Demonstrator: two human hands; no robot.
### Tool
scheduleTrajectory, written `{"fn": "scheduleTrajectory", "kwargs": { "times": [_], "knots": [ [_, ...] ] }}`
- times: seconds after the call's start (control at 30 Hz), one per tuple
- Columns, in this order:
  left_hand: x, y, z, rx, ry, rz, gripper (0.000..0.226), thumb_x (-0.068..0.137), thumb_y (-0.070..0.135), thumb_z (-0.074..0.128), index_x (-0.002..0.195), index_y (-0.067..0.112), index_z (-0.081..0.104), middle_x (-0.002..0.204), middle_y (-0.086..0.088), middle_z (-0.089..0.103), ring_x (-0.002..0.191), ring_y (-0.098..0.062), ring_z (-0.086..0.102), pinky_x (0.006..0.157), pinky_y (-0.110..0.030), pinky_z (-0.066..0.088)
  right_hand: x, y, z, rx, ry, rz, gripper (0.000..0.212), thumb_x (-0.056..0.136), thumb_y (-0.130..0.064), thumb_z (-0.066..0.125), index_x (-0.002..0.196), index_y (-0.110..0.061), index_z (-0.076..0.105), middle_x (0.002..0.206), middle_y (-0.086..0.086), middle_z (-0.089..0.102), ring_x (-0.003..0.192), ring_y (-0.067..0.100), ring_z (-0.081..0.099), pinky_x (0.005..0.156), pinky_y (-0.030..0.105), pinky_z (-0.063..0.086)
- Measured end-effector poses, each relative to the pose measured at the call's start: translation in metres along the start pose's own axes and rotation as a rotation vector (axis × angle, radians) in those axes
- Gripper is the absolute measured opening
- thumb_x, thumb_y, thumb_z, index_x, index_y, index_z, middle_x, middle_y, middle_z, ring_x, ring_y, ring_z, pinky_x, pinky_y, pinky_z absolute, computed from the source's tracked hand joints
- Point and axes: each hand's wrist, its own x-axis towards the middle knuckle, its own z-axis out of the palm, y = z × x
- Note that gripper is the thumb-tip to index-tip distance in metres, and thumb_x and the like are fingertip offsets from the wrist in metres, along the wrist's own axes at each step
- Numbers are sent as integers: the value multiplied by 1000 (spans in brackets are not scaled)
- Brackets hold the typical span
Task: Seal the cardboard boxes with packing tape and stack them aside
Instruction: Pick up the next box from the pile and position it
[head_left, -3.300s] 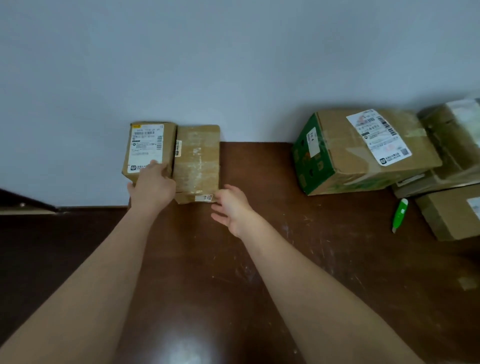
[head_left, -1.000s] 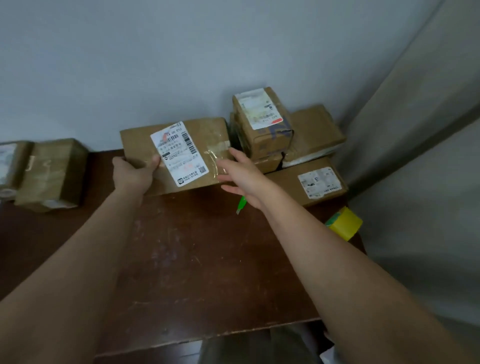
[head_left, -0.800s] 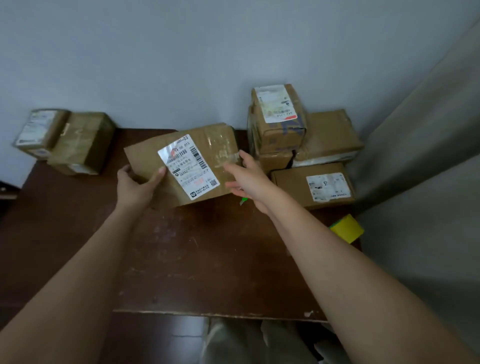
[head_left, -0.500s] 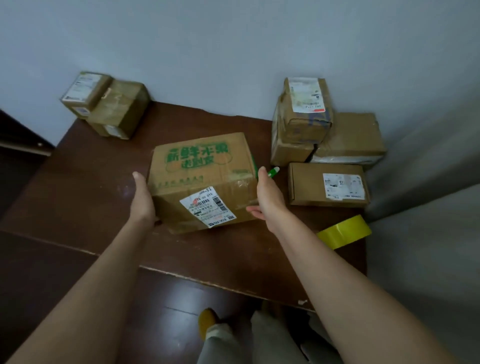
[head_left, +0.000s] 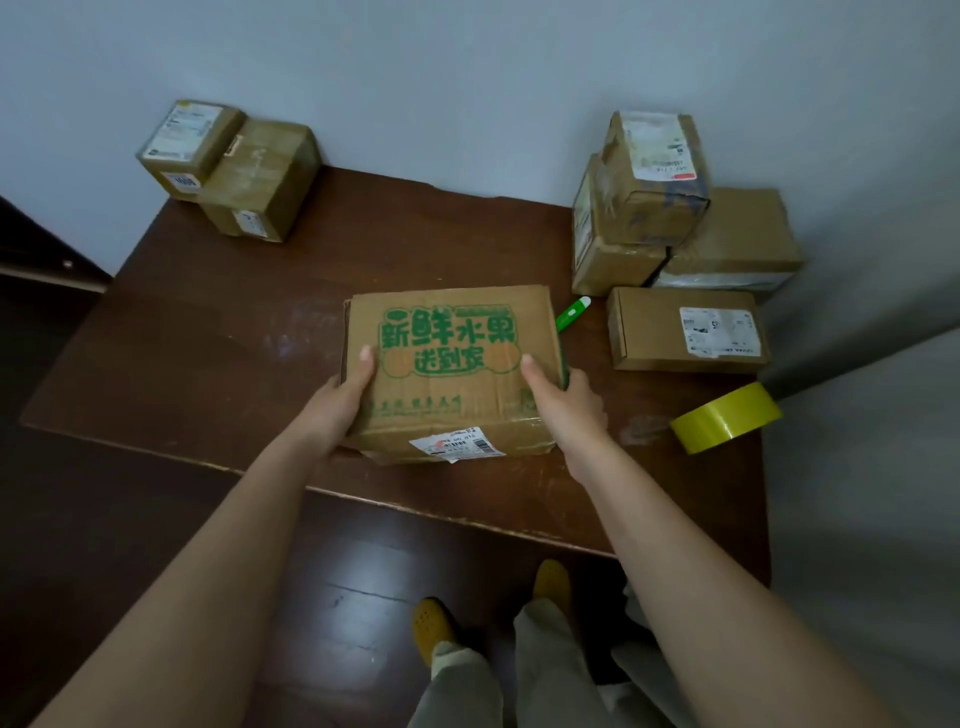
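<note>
Head view shows left hand (head_left: 343, 400) and right hand (head_left: 563, 397) gripping the green-printed box (head_left: 449, 371) near the table's (head_left: 208, 332) front edge; pulling nearer may tip it off, with tape roll (head_left: 724, 425) unreached.

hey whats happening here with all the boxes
A person is holding the green-printed box in the middle of the table, the left hand and right hand gripping its two sides with thumbs on top. The yellow tape roll lies untouched near the table's right edge, and a green cutter lies just behind the box. Two boxes stand at the back left corner, and a pile of boxes at the back right.
</note>
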Motion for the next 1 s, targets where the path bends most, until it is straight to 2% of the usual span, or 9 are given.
{"fn": "scheduleTrajectory", "kwargs": {
  "times": [0.17, 0.3, 0.4, 0.47, 0.53, 0.63, 0.73, 0.87, 1.0],
  "knots": [
    [-12, 9, -11, 34, 38, -15, 82, 75, 87, 44, 122, 23, 63, 114, -3, 70, 100, -24, 67, 94, -45, 52, -9, 0, -1, 63, 56, -33, 102, 53, -87, 34, 131, -25, 55, 129, 7, 59, 120, 32, 54, 102, 52, 46],
    [-22, 28, -16, 40, 36, 22, 61, 92, 74, 30, 125, 30, 57, 101, -3, 65, 86, -23, 63, 66, -34, 46, -20, -24, -14, 169, 105, -76, 86, 57, -84, 29, 100, -21, 71, 104, 2, 71, 99, 26, 67, 93, 50, 53],
    [-25, 40, -18, 80, 22, 81, 68, 90, 76, 33, 126, 23, 57, 105, -8, 66, 84, -28, 68, 65, -35, 53, -17, -35, -17, 213, 114, -66, 82, 59, -86, 33, 89, -19, 68, 108, 5, 69, 98, 27, 66, 91, 49, 54],
    [-24, 44, -18, 128, 29, 89, 83, 84, 81, 36, 132, 17, 55, 119, -12, 65, 94, -31, 68, 84, -46, 55, -11, -32, -16, 201, 110, -80, 85, 59, -90, 34, 94, -20, 67, 112, 6, 67, 101, 29, 65, 92, 51, 54],
    [-22, 47, -18, 151, 54, 73, 88, 84, 81, 36, 133, 11, 54, 121, -14, 63, 95, -31, 66, 98, -49, 49, -15, -31, -18, 208, 103, -91, 80, 68, -90, 40, 97, -21, 68, 108, 3, 68, 98, 26, 66, 90, 49, 55],
    [-19, 52, -14, 188, 72, 50, 83, 89, 77, 33, 133, 8, 52, 114, -12, 62, 88, -26, 62, 97, -42, 46, -20, -33, -20, 274, 63, -105, 45, 91, -65, 55, 91, -22, 67, 101, 0, 70, 94, 20, 67, 87, 41, 56],
    [-16, 54, -16, 226, 84, 42, 87, 88, 79, 29, 136, 11, 51, 125, -14, 61, 108, -32, 60, 103, -47, 43, -17, -34, -25, 307, 23, -120, 29, 96, -50, 58, 89, -22, 64, 99, -1, 70, 96, 19, 67, 85, 36, 55],
    [-10, 52, -19, 263, 78, 69, 86, 88, 79, 28, 135, 10, 53, 126, -14, 61, 111, -34, 59, 103, -49, 45, -19, -36, -24, 297, 39, -122, 29, 100, -44, 55, 110, -19, 64, 94, -5, 66, 89, 14, 65, 73, 29, 52],
    [-6, 51, -23, 242, 48, 66, 84, 87, 78, 34, 127, 8, 56, 104, -14, 66, 93, -30, 65, 95, -46, 50, -21, -35, -21, 270, 82, -115, 47, 100, -48, 52, 128, -12, 62, 95, -6, 63, 103, 21, 62, 95, 41, 53]
  ]
}}
